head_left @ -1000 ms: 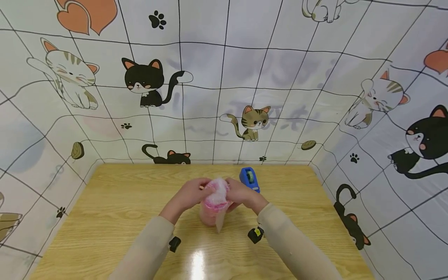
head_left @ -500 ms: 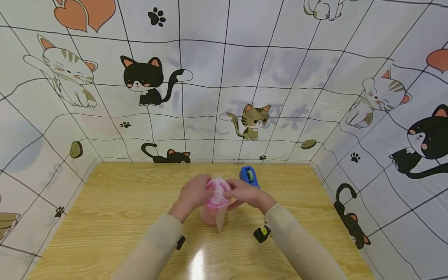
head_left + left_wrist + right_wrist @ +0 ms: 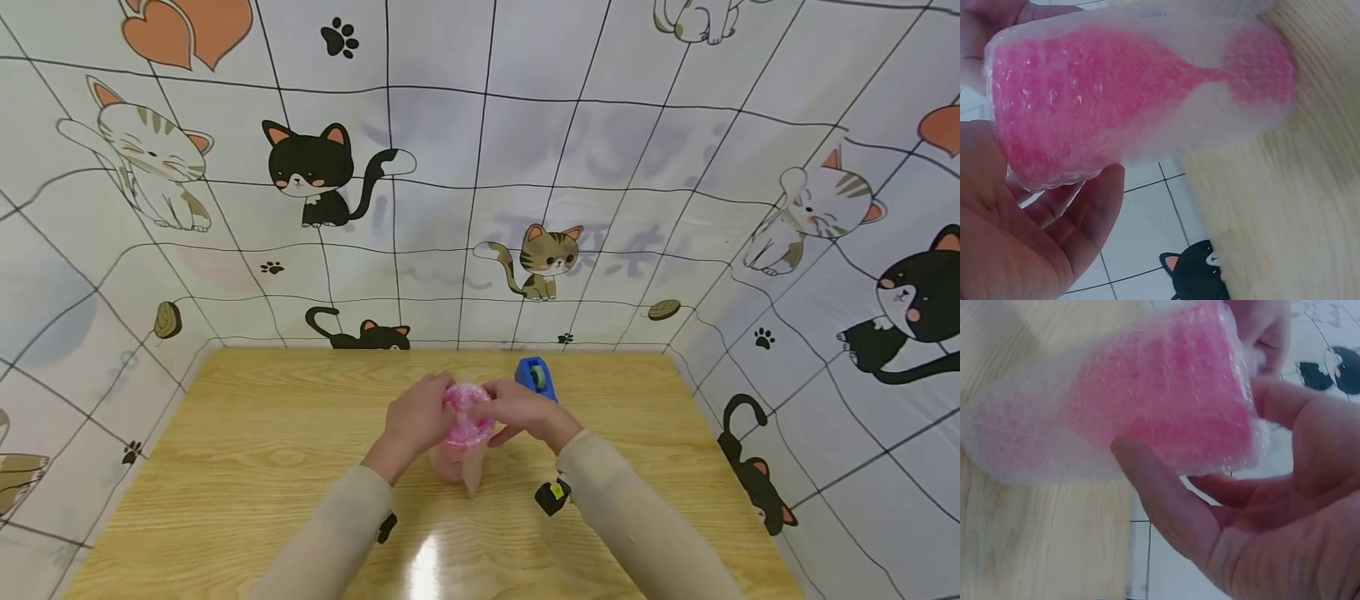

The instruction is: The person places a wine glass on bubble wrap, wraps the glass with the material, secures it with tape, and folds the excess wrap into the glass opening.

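A pink goblet [image 3: 1091, 100] stands upright on the table, wrapped in clear bubble wrap [image 3: 448, 464]. Its bowl, thin stem and foot show through the layers in the left wrist view. My left hand [image 3: 416, 417] holds the wrapped rim from the left, fingers along the outside and thumb over the mouth. From the right, my right hand [image 3: 528, 410] grips the same rim, one finger [image 3: 1154, 481] lying along the side of the wrap. A loose edge of the wrap sticks out at the front.
A blue tape dispenser [image 3: 536, 379] stands just behind my right hand at the back of the wooden table [image 3: 285, 433]. Cat-printed cloth walls [image 3: 435, 183] rise behind the table and at both sides. A dark camera is strapped at each wrist.
The white bulge of bubble wrap over the goblet's mouth has been pressed down and inward, so more of the pink rim shows. My hands have shifted slightly around the rim; the goblet stays in place.
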The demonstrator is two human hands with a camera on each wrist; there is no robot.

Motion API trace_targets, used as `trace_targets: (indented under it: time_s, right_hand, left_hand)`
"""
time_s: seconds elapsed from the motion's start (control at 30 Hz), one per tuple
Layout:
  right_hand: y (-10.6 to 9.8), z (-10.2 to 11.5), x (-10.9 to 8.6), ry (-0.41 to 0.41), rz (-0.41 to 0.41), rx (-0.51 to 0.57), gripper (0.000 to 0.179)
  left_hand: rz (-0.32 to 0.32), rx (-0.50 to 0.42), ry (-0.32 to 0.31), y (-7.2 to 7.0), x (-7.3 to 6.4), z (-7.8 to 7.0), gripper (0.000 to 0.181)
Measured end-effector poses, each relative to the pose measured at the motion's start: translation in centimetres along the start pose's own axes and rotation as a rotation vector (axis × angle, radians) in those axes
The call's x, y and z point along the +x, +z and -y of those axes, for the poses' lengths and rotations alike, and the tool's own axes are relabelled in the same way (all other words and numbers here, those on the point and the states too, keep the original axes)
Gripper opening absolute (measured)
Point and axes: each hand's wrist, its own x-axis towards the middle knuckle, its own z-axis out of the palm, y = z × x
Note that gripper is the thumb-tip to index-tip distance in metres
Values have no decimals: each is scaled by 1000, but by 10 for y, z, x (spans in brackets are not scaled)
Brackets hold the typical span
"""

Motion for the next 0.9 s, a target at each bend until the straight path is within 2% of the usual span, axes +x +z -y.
trace_targets:
  time_s: [0.13,0.27,0.37,0.47,0.6,0.7,0.8,0.9]
  right_hand:
    - [7,5,4,-4,-80,-140,39]
    - [14,14,9,-6,-163,-376,36]
    - [18,19,13,9,-217,-550,30]
    - [22,22,15,46,-259,-650,28]
    - [25,22,14,72,-299,-691,31]
    - [24,21,11,52,-321,-678,34]
    - [22,17,8,18,-326,-617,35]
    - [19,12,6,-6,-311,-535,37]
  left_hand:
    - [11,-83,4,-3,-2,5,31]
    - [30,-138,35,-6,-5,7,33]
    - [37,-148,42,-9,-4,7,32]
    - [30,-111,35,-10,-3,7,27]
    - [15,-13,29,-8,1,4,23]
    - [4,64,24,-5,5,1,17]
    - [-4,126,23,-5,8,-5,14]
    - [-6,157,-4,-4,9,-10,15]
